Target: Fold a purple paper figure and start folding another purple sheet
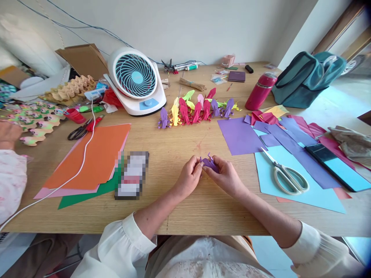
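Between my two hands, above the near middle of the table, is a small folded purple origami figure (210, 164) with thin curled tips sticking up. My left hand (189, 175) pinches its left end with thumb and fingers. At its other side my right hand (227, 175) grips it, thumb in front. The fingers hide part of the folds. Beyond the hands stands a row of finished-looking folded paper figures (184, 111) in purple, yellow, red, pink and green. A purple paper sheet (242, 135) lies to the right of them.
White-handled scissors (290, 179) rest on light blue paper (266, 185) at right, near a dark phone (327, 162). Orange paper (89, 158) and a pixelated phone (133, 175) lie left. Behind are a fan (136, 77), a red bottle (261, 90) and a teal bag (301, 83). Another person's arm (11, 166) shows far left.
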Motion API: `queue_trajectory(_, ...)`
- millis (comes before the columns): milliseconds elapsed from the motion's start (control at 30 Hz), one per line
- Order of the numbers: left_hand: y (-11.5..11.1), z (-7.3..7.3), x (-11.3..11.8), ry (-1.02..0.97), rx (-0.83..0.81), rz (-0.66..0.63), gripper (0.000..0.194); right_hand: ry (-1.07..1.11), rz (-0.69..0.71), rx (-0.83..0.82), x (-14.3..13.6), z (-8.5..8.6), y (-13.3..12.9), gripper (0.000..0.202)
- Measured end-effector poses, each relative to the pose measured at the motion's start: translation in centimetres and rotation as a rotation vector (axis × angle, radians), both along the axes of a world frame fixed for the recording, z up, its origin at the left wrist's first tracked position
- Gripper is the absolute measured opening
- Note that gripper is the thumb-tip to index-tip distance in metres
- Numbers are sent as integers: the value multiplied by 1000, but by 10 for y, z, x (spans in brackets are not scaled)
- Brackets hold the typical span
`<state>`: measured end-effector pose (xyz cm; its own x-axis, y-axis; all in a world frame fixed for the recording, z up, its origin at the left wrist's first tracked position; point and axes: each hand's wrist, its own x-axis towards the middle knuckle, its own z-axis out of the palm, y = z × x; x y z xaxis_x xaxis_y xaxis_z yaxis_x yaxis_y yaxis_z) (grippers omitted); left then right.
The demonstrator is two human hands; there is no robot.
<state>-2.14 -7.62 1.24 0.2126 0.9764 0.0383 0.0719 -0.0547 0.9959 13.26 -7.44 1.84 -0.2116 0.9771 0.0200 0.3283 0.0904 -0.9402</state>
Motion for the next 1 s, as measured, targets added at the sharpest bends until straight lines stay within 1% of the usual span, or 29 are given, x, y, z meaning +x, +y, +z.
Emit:
queue_trajectory(67, 1, 1, -1, -72, -58, -16, 26, 1, 7, -12, 1, -1, 1, 25)
queue_trajectory(100, 1, 3, -3, -66, -55, -21, 26, 3, 13, -19, 1, -1, 2, 25)
queue_trajectory(267, 4, 11, -10, 108, 116, 21, 26, 18, 20, -38, 3, -2, 4, 30)
queue_trajectory(333, 5, 11, -10, 135, 169, 38, 25, 34, 17, -45, 3, -2, 4, 32)
queue_trajectory(433, 5, 8, -9, 159, 202, 25, 25, 91, 24, -68, 3, -2, 5, 35)
queue_trajectory(500, 5, 7, -10, 198, 257, 29, 20, 137, 39, -123, 4, 0, 5, 36)
queue_trajectory(533, 5, 7, -11, 227, 323, 53, 15, 167, 52, -162, 5, 0, 6, 36)
queue_trajectory(600, 7, 9, -16, 308, 534, 111, 8, 240, 73, -242, 7, 3, 6, 37)
queue_trajectory(667, 9, 13, -21, 410, 786, 126, 15, 300, 88, -302, 9, 4, 7, 38)
queue_trajectory(733, 11, 17, -26, 532, 972, 86, 23, 345, 115, -349, 11, 6, 8, 38)
queue_trajectory(800, 14, 20, -30, 671, 1089, 52, 27, 381, 158, -393, 13, 7, 8, 38)
queue_trajectory(867, 16, 21, -33, 784, 1175, 40, 24, 410, 193, -433, 13, 8, 8, 38)
queue_trajectory(1000, 17, 24, -37, 842, 1279, 29, 17, 451, 204, -484, 12, 9, 7, 39)
